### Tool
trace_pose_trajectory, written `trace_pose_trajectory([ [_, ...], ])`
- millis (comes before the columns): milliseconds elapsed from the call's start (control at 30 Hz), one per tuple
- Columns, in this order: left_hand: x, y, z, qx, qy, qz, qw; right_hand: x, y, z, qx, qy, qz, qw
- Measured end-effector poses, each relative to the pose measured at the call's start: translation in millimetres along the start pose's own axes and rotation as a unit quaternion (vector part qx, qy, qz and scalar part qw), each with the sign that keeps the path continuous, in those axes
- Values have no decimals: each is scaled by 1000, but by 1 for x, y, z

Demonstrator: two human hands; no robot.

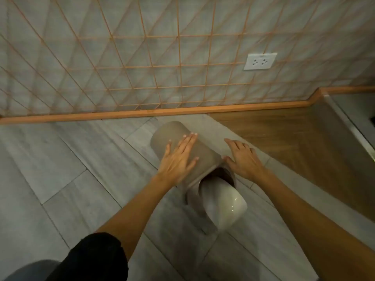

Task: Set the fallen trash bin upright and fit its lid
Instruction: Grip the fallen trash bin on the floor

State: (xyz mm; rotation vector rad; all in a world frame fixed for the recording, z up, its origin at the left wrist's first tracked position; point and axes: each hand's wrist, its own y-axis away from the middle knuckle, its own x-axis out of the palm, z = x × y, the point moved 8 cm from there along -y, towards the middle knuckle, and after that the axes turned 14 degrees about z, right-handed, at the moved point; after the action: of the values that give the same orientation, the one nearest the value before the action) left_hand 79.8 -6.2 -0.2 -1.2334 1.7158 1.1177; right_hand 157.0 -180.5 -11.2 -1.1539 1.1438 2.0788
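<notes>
Trash bin [182,151], taupe and cylindrical, lies on its side on the grey tiled floor [67,159], closed base toward 11 o'clock near the baseboard [142,112], open mouth toward 5 o'clock. A glossy pale part [225,207], either the lid or an inner bucket (which one cannot be told), projects from the mouth toward the viewer.

Left hand [180,157] rests flat on the upper side of the bin, fingers [189,139] extended and slightly spread, pointing to 1 o'clock; nothing is clamped. Right hand [244,159] sits at the bin's 3 o'clock flank near the mouth rim, fingers apart and curved; whether they touch the wall cannot be told.

Step in hand, as judged: the first one, taking hold of the fallen bin before raising it. The bin is not yet upright and the lid not yet fitted.

Next move, as judged: both hands must close on opposite flanks and pivot the bin onto its base. The loose pale part may slide out as the mouth swings upward, so it needs steadying or removing first.

A wall socket [260,61] sits at 1 o'clock, well apart.
</notes>
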Motion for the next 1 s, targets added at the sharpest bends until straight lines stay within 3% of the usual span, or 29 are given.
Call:
trace_pose_trajectory([
  [100,29,15,17,-45,125,-2,991,26,-3,-17,36,-142,30,989],
  [233,81,42,36,-95,309,9,946,65,-2,-31,59,-404,37,912],
  [300,103,53,41,-117,408,26,905,80,-2,-37,65,-450,40,889],
  [500,148,67,28,-115,562,47,818,110,-3,-49,58,-528,60,845],
  [667,160,73,30,-156,599,-37,785,111,-2,-49,54,-521,97,846],
  [900,113,84,53,-245,502,-115,821,88,-7,-28,32,-496,69,865],
  [1000,89,82,66,-260,494,-125,820,68,-10,-13,6,-474,65,878],
])
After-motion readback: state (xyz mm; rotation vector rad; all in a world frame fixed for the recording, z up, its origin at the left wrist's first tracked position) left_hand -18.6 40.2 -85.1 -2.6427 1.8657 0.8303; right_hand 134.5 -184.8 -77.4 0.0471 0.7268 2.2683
